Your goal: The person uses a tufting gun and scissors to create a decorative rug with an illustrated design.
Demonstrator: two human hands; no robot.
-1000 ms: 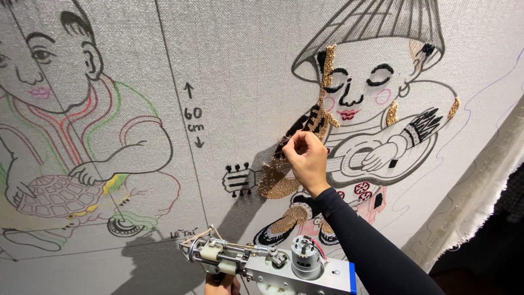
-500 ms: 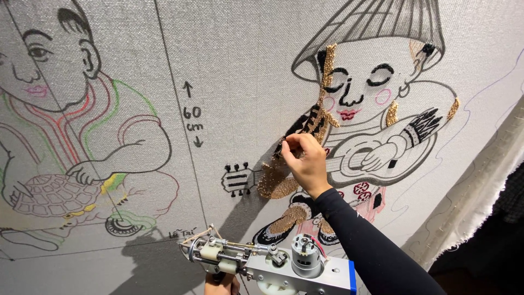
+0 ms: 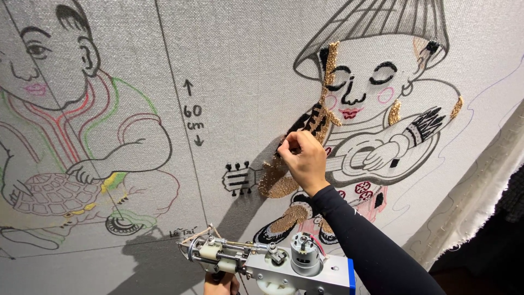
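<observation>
A grey stretched cloth (image 3: pixel 240 60) hangs upright in front of me with drawn figures on it. My right hand (image 3: pixel 305 163), in a black sleeve, is pressed against the cloth at the figure with a cone hat and guitar (image 3: pixel 376 136). Its fingertips are pinched together on the tufted black and gold yarn beside the guitar neck; what lies between them is too small to tell. My left hand (image 3: pixel 219 284) shows only at the bottom edge, gripping the handle of a metal tufting gun (image 3: pixel 273 261) whose needle points left, apart from the cloth.
On the left of the cloth is a drawn child with a turtle (image 3: pixel 60 136), outlined in red, green and yellow. A pencilled arrow mark sits between the two figures. The frayed cloth edge (image 3: pixel 480 202) runs down the right, with dark space beyond it.
My right hand has shifted slightly, its pinched fingers staying on the tufted yarn by the guitar neck. The tufting gun has stayed where it was.
</observation>
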